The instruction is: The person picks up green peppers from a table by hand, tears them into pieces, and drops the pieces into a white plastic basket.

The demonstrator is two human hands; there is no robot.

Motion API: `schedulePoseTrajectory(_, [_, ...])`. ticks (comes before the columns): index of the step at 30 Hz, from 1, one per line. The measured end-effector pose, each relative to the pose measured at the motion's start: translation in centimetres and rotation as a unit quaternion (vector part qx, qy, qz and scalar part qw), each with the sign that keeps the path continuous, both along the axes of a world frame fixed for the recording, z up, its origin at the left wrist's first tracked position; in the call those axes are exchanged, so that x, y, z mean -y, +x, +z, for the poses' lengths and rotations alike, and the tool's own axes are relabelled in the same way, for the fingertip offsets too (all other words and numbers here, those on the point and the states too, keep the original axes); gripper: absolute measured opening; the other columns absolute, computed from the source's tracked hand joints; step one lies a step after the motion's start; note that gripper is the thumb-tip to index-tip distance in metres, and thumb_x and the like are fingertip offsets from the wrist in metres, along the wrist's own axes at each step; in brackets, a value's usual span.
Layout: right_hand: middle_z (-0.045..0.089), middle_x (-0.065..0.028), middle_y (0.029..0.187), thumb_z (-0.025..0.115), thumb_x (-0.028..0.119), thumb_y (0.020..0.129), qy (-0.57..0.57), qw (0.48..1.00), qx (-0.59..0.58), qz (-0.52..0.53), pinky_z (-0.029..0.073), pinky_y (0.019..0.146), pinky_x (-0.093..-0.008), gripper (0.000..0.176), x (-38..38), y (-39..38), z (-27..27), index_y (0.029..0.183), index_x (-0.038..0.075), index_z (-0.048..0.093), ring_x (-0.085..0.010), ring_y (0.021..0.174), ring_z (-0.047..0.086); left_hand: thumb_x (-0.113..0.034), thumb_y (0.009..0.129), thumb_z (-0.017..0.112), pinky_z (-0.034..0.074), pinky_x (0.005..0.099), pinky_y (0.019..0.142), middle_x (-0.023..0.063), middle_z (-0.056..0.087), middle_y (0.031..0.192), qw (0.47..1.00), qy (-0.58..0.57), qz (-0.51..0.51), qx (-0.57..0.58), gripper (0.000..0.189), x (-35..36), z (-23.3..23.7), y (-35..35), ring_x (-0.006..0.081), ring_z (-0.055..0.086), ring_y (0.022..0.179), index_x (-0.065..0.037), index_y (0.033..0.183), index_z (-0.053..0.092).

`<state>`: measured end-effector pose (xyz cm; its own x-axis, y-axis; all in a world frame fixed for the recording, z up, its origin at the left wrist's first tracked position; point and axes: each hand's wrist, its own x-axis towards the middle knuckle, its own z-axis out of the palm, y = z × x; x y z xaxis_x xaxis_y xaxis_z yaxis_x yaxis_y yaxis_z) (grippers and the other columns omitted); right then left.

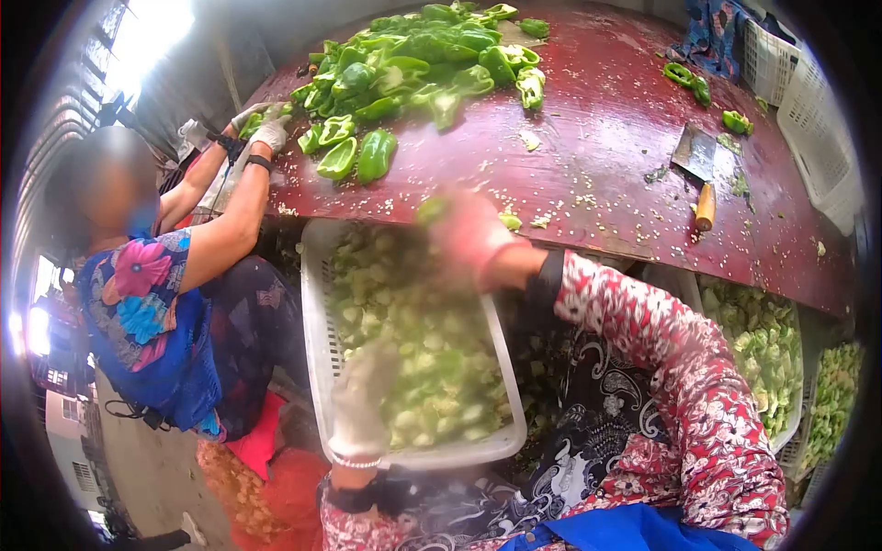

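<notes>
My right hand (470, 241), in a pinkish glove and smeared by motion, is over the table's near edge. A blurred green pepper piece (432, 210) shows at its fingertips and appears held. My left hand (363, 395), in a pale glove with a beaded bracelet at the wrist, hangs over the left side of a white plastic basket (511, 409). Its fingers are too blurred to read. Inside the basket lie many pale green pepper cores (441, 367). Halved green peppers (413, 69) are heaped on the red table (597, 119), beyond my hands.
At left, a co-worker's gloved hands (266, 133) hold green pepper at the table edge. A cleaver (696, 156) with a wooden handle lies at right among scattered seeds. More filled baskets (767, 367) stand below right; white crates (818, 138) are behind. A red mesh bag (285, 496) sits low left.
</notes>
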<state>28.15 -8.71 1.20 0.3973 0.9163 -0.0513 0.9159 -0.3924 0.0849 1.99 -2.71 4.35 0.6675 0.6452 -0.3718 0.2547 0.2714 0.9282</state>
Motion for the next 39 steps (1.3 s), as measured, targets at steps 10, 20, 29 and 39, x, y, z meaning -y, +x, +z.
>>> schedulePoseTrajectory(10, [0.062,-0.0216,0.124,0.073,0.028,0.078,0.381,0.838,-0.311,-0.239,0.050,0.094,-0.0382,0.064,-9.3,10.2,1.5,0.134,0.004,0.054,-0.0354,0.112,0.062,-0.023,0.098,0.051,0.053,0.0365,0.082,0.0184,0.067,0.100,0.999,-0.026,-0.024,-0.031,0.040,-3.4,-1.9,-1.5,0.0258,0.067,0.089,0.009,0.121,0.052])
schedulePoseTrajectory(20, [0.074,-0.0098,0.098,0.075,0.020,0.076,0.044,0.942,-0.007,-0.334,0.057,0.073,-0.0339,0.018,-9.1,16.8,0.5,0.092,0.012,0.077,-0.0225,0.090,0.072,-0.014,0.096,0.053,0.055,0.0344,0.084,0.0183,0.068,0.098,0.992,-0.029,-0.097,-0.082,0.031,-4.2,-2.6,-0.5,0.0254,0.068,0.089,0.009,0.116,0.058])
schedulePoseTrajectory(29, [0.069,-0.0192,0.088,0.068,0.019,0.082,0.423,0.841,-0.210,-0.263,0.053,0.077,-0.0401,0.017,0.4,9.4,1.8,0.090,0.004,0.070,-0.0341,0.083,0.067,-0.020,0.099,0.053,0.051,0.0296,0.080,0.0141,0.067,0.103,0.993,0.066,-0.074,-0.062,0.036,-2.8,-4.9,1.4,0.0196,0.066,0.087,0.005,0.124,0.055])
schedulePoseTrajectory(39, [0.055,-0.0103,0.088,0.061,0.009,0.077,0.442,0.872,-0.164,0.133,0.054,0.058,-0.0387,0.017,9.1,-6.3,1.9,0.094,0.007,0.059,-0.0268,0.077,0.063,-0.025,0.093,0.065,0.044,0.0216,0.051,0.0041,0.062,0.088,0.993,0.109,-0.004,0.050,0.038,3.2,-1.2,6.9,0.0092,0.057,0.066,-0.001,0.120,0.053])
